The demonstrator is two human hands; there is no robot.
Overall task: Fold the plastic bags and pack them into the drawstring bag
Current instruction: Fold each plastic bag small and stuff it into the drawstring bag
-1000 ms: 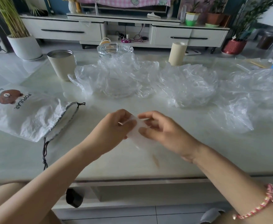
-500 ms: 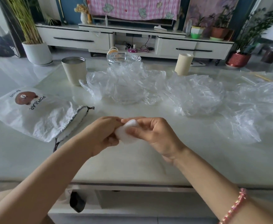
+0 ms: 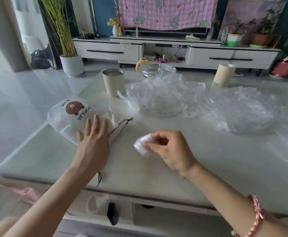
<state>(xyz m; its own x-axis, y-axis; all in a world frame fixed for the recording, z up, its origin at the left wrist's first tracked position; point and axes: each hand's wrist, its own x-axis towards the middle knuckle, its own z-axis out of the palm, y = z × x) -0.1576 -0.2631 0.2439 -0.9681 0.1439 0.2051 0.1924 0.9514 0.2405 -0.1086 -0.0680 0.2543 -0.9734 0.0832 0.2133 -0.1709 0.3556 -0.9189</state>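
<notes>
Now right hand [image 3: 170, 151] pinches one folded plastic bag [image 3: 140, 145]; left hand [image 3: 93, 142], fingers spread, over one drawstring bag [image 3: 68, 120].

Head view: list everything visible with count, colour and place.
White glossy table: 1, white, fills foreground.
White drawstring bag with brown bear print: 1, white, table left.
Folded clear plastic bag: 1, whitish, pinched above table's near centre.
Loose clear plastic bags: several, transparent, table centre to right.
Beige cup with metal rim: 1, beige, behind drawstring bag.
Clear glass dish: 1, clear, table's far edge.
Cream cylinder: 1, cream, right of dish.
White TV cabinet: 1, white, background.
Left hand: 1, fingers straight, over drawstring bag.
Right hand: 1, pinching folded bag.
</notes>
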